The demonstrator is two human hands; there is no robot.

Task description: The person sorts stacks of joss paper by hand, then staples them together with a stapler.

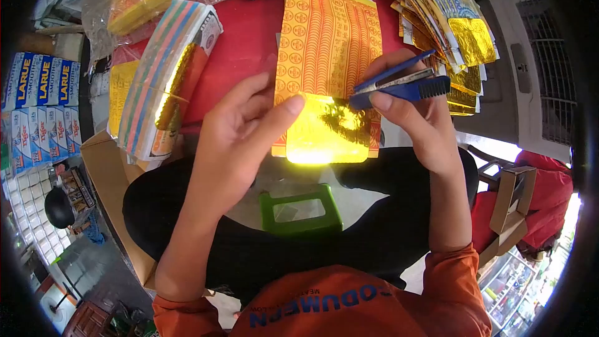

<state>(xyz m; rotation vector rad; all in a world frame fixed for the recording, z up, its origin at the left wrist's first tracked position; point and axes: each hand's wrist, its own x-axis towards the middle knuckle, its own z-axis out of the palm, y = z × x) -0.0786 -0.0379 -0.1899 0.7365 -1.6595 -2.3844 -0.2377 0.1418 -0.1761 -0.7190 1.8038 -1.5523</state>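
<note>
A yellow-orange paper sheet with red print (327, 37) is held upright over my lap. Across its lower part lies a shiny gold foil sheet (321, 140). My left hand (240, 128) grips the left edge, thumb on top near the foil's upper corner and fingers behind. My right hand (412, 106) holds a blue stapler (402, 87), whose nose reaches the right side of the foil and paper. Its jaws stand apart at the hinge end; whether the nose presses the paper I cannot make out.
A banded stack of paper notes (165, 81) stands at left on the red table (240, 37). Fanned papers with gold foil (449, 19) lie at right. Plastic-wrapped yellow packs (153, 0) sit at the back left. A green stool (299, 209) is below; beer cartons (40, 81) are stacked far left.
</note>
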